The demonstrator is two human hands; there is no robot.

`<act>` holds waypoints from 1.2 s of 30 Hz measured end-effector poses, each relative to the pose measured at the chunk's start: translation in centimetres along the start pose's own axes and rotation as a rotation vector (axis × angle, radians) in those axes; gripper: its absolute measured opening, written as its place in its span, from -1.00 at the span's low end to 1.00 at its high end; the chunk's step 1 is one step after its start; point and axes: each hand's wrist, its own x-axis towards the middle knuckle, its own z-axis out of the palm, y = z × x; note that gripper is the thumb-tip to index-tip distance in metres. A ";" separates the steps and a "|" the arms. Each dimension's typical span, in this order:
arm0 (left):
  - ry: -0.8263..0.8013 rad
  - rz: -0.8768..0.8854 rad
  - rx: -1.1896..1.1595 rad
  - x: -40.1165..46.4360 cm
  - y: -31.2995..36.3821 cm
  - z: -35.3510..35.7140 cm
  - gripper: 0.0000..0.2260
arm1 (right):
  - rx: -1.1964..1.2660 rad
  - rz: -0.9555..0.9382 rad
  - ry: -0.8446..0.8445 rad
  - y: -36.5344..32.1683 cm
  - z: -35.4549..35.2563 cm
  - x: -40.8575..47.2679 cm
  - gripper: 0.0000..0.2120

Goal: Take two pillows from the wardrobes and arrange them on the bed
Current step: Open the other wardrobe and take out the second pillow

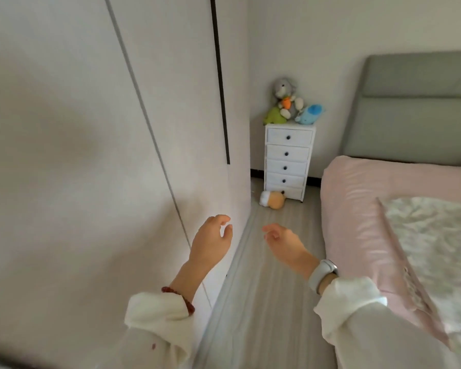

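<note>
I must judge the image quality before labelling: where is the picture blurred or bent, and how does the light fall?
Head view: the wardrobe door lines bow, a wide-angle effect; the picture is soft throughout, with a dark smear at the bottom left corner; soft daylight leaves pale streaks on the pink bed; both hands, left hand and right hand, are slightly blurred.
</note>
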 end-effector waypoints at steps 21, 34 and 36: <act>1.115 0.330 0.600 54.3 18.6 -11.4 -0.74 | 0.150 -1.025 0.347 -25.6 -21.4 53.6 -0.69; 1.355 -0.054 1.038 56.8 17.9 -11.8 -0.55 | -0.025 -1.503 0.528 -36.0 -17.9 61.0 -0.49; 1.364 -0.041 1.038 56.7 17.9 -11.9 -0.66 | -0.039 -1.501 0.552 -36.1 -17.6 61.5 -0.48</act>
